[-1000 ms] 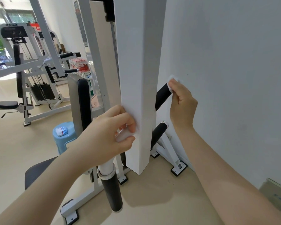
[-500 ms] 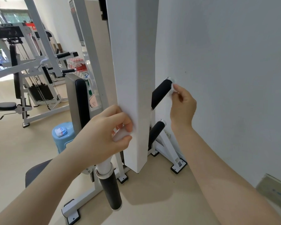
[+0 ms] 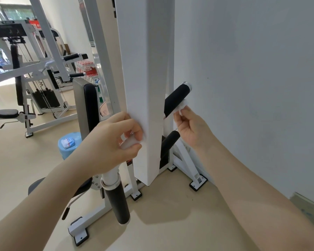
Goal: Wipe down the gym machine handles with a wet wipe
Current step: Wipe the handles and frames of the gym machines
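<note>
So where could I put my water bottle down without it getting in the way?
Bare beige floor lies open between the white column's base and the grey wall. More lies left, before the light blue stool. It is crowded behind the column, where the black foam handles and the right hand sit close.

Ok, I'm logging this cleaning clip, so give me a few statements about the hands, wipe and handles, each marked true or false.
1. The right hand holds a white wipe against the upper black handle. True.
2. The left hand hangs free at the person's side. False: it grips the white bar above the near black handle.
3. A small packet lies on the blue stool. True.
4. The wipe is on the lower handle. False: the upper one.
</note>
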Demonstrator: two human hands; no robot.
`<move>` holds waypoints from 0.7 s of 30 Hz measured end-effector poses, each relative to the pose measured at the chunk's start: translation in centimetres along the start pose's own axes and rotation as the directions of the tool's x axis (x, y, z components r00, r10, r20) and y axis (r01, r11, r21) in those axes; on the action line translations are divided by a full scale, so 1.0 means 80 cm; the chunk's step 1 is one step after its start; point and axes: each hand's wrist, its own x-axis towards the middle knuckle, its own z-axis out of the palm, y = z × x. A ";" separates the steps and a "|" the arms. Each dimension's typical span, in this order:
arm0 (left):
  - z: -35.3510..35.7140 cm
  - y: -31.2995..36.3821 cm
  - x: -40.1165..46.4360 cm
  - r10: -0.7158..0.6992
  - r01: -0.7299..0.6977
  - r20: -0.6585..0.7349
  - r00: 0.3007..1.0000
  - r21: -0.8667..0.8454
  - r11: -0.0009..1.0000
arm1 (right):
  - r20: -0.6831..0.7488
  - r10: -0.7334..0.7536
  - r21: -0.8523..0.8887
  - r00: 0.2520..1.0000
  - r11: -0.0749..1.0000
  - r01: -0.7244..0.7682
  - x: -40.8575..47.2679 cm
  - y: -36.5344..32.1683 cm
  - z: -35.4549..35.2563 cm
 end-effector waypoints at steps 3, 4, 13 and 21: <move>0.000 0.001 0.000 -0.002 0.002 -0.009 1.000 -0.017 1.000 | 0.016 0.173 -0.092 0.985 0.981 -0.170 -0.019 0.023 -0.003; 0.000 0.002 0.000 0.001 -0.001 -0.014 1.000 -0.021 1.000 | 0.012 0.207 -0.147 0.978 0.968 -0.203 -0.024 0.027 -0.004; 0.001 0.002 -0.002 0.014 -0.015 -0.023 1.000 -0.058 0.998 | 0.034 0.176 -0.092 0.984 0.981 -0.172 -0.023 0.028 0.007; 0.005 0.007 -0.004 0.021 -0.022 -0.018 1.000 -0.077 0.997 | 0.009 -0.514 -0.623 0.858 0.668 0.407 -0.036 0.030 0.017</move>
